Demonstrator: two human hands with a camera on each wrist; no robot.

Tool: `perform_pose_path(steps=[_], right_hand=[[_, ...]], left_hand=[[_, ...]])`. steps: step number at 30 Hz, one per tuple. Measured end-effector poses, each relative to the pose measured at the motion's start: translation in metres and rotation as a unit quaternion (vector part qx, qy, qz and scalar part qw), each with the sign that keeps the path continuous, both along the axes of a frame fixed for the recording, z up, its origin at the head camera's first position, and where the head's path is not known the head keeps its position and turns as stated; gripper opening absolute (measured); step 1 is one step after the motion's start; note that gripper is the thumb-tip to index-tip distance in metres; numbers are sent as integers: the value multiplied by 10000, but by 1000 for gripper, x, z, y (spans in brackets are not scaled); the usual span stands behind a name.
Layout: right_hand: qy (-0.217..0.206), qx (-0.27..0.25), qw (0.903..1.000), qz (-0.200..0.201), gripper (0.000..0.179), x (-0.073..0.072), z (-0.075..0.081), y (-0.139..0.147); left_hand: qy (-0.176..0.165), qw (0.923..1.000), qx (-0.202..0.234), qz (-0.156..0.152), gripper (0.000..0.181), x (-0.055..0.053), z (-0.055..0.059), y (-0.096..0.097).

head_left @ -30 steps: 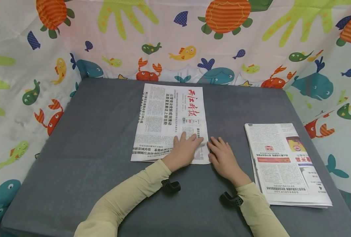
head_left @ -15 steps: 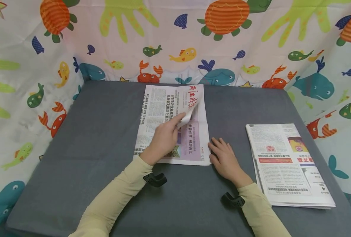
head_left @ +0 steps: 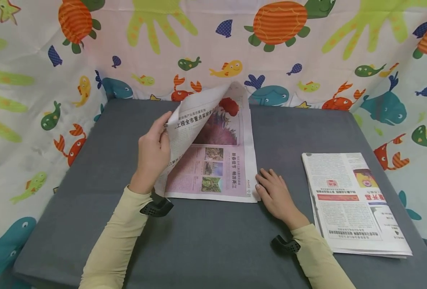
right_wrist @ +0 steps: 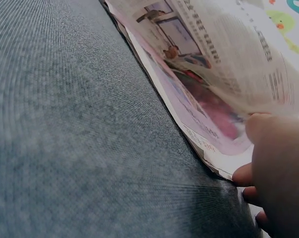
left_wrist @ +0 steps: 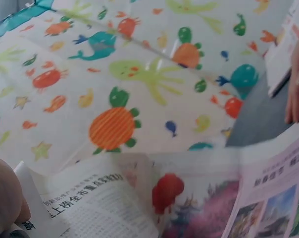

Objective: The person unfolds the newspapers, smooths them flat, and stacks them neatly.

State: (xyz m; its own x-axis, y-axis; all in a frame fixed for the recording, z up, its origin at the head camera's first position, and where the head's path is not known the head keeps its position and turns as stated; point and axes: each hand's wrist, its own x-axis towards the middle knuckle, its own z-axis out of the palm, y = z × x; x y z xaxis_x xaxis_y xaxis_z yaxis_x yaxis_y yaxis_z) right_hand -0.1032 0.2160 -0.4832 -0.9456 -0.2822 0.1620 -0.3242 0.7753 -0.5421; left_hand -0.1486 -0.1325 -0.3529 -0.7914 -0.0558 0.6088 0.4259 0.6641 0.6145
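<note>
A newspaper [head_left: 220,188] lies on the grey table, its pink inside page with a red lantern and small photos uncovered. My left hand [head_left: 152,150] pinches the edge of the front sheet [head_left: 189,120] between thumb and fingers. That sheet is lifted and curls over to the left; the left wrist view shows the thumb side of the left hand [left_wrist: 5,198] at its edge. At the newspaper's lower right corner my right hand [head_left: 280,196] rests, fingers loosely extended, the tips touching the paper's edge. The right wrist view shows these fingers [right_wrist: 242,174] at the corner.
A stack of folded newspapers [head_left: 354,204] lies at the right of the grey table [head_left: 213,249]. Behind and at the sides hangs a white curtain [head_left: 206,36] printed with sea animals. Each wrist wears a black band, such as the left wristband [head_left: 157,206].
The left hand, first flat on the front page, has taken hold of its edge and drawn the sheet up and left, uncovering the pink page. The right hand has stayed at the corner.
</note>
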Motion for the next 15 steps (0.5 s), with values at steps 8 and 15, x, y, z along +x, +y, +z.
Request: perform_pose_path(steps=[8, 15], right_hand=[[8, -159, 9999, -32, 44, 0, -1, 1], [-51, -293, 9996, -12, 42, -1, 0, 0]], left_hand=[[-495, 9924, 455, 1029, 47, 0, -4, -44], [-1181, 9726, 918, 1777, 50, 4, -15, -83]])
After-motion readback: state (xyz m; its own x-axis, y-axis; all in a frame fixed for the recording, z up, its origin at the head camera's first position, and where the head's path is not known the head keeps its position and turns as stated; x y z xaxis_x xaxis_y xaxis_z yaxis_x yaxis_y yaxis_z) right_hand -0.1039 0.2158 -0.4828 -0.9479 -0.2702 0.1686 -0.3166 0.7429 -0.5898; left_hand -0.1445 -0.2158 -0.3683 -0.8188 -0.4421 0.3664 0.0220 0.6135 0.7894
